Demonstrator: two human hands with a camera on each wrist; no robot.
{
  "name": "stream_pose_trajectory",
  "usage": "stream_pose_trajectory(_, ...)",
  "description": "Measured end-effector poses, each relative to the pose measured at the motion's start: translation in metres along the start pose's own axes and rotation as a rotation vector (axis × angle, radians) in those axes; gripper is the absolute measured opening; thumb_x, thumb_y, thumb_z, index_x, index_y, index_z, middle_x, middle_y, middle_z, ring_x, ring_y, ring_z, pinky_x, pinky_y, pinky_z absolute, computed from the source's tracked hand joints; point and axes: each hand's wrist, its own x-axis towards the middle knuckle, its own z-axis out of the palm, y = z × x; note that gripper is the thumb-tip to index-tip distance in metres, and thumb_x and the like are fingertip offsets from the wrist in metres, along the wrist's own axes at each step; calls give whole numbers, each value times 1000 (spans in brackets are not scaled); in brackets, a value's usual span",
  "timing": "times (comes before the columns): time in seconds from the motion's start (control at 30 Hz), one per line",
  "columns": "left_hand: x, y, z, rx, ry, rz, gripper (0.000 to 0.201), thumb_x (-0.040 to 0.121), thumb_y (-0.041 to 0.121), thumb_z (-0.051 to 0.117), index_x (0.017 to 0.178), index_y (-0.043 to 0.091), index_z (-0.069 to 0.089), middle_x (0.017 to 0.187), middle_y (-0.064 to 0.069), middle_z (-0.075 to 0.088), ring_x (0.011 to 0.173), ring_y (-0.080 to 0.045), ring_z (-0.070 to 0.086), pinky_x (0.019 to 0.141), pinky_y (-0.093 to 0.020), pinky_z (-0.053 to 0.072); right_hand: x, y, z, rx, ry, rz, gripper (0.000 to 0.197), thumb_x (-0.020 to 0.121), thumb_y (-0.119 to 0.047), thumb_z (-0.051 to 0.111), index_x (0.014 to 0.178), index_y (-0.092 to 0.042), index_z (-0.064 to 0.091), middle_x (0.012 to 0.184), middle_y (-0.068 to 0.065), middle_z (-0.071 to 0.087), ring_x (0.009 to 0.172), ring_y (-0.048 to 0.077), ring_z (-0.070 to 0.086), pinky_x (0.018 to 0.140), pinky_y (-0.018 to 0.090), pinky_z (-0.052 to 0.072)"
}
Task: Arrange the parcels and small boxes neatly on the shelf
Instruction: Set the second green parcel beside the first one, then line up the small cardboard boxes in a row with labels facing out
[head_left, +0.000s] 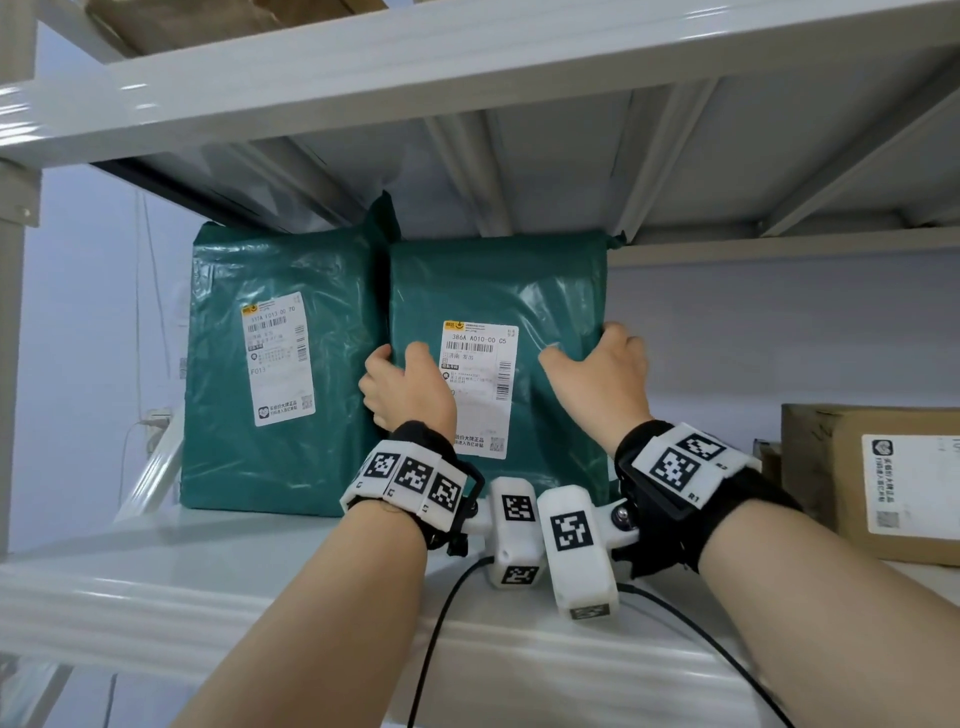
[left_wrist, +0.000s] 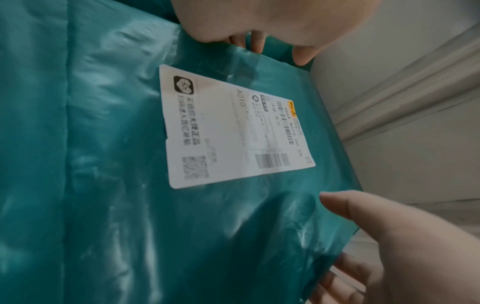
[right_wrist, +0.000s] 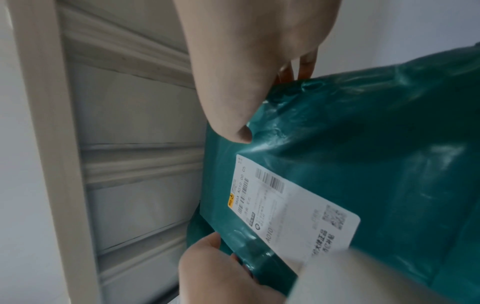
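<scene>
Green parcels, two: both upright on the shelf (head_left: 208, 582), side by side toward its left end. Right-hand parcel (head_left: 498, 291) held between both grips: left hand (head_left: 408, 387) curled round its left edge, right hand (head_left: 602, 371) round its right edge. Left-hand parcel (head_left: 270, 364) untouched. Cardboard box (head_left: 872, 478), one, at the shelf's right end.

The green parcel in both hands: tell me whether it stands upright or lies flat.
Upright. The green parcel stands on edge on the shelf, label facing out, left hand and right hand gripping its sides.
</scene>
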Motion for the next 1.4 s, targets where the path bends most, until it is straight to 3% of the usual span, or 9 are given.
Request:
stream_pose_trajectory(0.43, 3, 1, 0, 78, 22, 13, 53, 85, 16, 48, 138, 13, 40, 142, -10, 39, 134, -29, 34, 114, -42, 23, -4, -5, 4, -81, -80, -42, 64, 77, -42, 60, 127, -9, 39, 124, 8, 38, 122, 27, 34, 104, 43, 37)
stream_pose_trajectory(0.77, -4, 9, 0, 67, 33, 41, 52, 85, 13, 47, 137, 12, 42, 144, -10, 39, 135, -28, 36, 115, -43, 24, 0, -7, -3, 44, -77, 31, 53, 84, -32, 55, 130, -8, 40, 127, 9, 39, 119, 28, 43, 105, 43, 40)
stream_pose_trajectory(1.03, -23, 19, 11, -165, -121, 284, 45, 86, 4, 45, 130, 15, 51, 141, -2, 46, 133, -17, 44, 113, -29, 34, -1, -22, -25, -74, -11, 20, 52, 90, -31, 48, 134, -3, 40, 134, 16, 41, 124, 32, 41, 105, 42, 37)
stream_pose_trajectory(1.1, -29, 24, 15, -171, -191, 289, 42, 86, 1, 42, 122, 15, 58, 126, -4, 59, 117, -16, 58, 98, -17, 44, 0, -24, -32, -107, -10, 41, 51, 91, -32, 47, 133, -4, 41, 135, 17, 41, 123, 34, 43, 105, 42, 38)
stream_pose_trajectory(1.13, -33, 27, 18, -155, -245, 289, 41, 85, 1, 42, 119, 14, 60, 109, -3, 65, 99, -10, 65, 84, -10, 49, 0, -25, -37, -124, -14, 48, 50, 91, -32, 47, 132, -4, 42, 135, 18, 41, 124, 34, 43, 105, 42, 38)
stream_pose_trajectory(1.2, -40, 35, 26, -97, -361, 306, 39, 86, -1, 42, 119, 11, 61, 93, 0, 65, 73, 5, 62, 63, -1, 45, 1, -25, -48, -167, -35, 54, 48, 92, -31, 44, 132, -4, 44, 136, 18, 42, 124, 35, 42, 105, 41, 38)
stream_pose_trajectory(1.23, -46, 40, 30, -75, -419, 324, 39, 86, -1, 43, 119, 10, 61, 103, -4, 66, 77, 4, 62, 65, -3, 46, 0, -25, -55, -192, -42, 52, 47, 93, -30, 43, 132, -4, 45, 136, 19, 43, 125, 34, 42, 104, 40, 38)
stream_pose_trajectory(1.3, -59, 47, 41, -36, -530, 359, 39, 85, -1, 43, 117, 10, 64, 120, -10, 64, 95, -13, 65, 77, -12, 50, -1, -22, -71, -229, -33, 53, 45, 94, -28, 41, 130, -3, 47, 135, 20, 45, 124, 34, 43, 103, 37, 36)
stream_pose_trajectory(1.4, -83, 57, 61, 51, -693, 399, 36, 87, 2, 46, 116, 9, 65, 119, -9, 65, 97, -15, 58, 76, -14, 44, -2, -17, -97, -279, 13, 68, 44, 95, -27, 40, 129, 0, 48, 136, 21, 48, 127, 34, 42, 102, 35, 35)
